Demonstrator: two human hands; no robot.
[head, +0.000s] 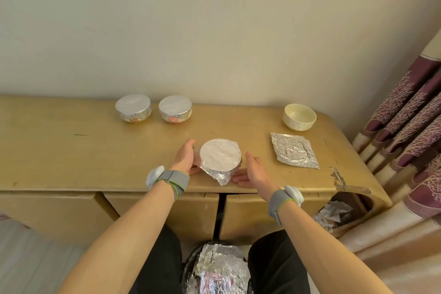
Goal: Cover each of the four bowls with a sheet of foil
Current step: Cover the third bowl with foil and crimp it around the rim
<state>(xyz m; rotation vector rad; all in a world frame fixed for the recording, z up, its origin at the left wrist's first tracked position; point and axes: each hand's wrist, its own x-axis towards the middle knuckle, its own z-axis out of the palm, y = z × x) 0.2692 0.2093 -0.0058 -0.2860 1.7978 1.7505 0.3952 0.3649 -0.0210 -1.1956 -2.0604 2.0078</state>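
Round foil-wrapped bowl [220, 155] near front edge of tan wooden bench [95, 150]. Left hand [185, 156] cupped against its side, right hand [254, 170] spread just beside, grip apart. Bare cream bowl [299, 120] far right.

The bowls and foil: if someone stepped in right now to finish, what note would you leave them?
Left hand: open, against the near bowl's left side.
Right hand: open, just right of it, seemingly not touching.
Done: two far bowls, left and right, are wrapped.
In progress: near bowl's top is covered, but a foil corner sticks out in front.
Left: press that down, then cover the bare bowl with the flat sheet.
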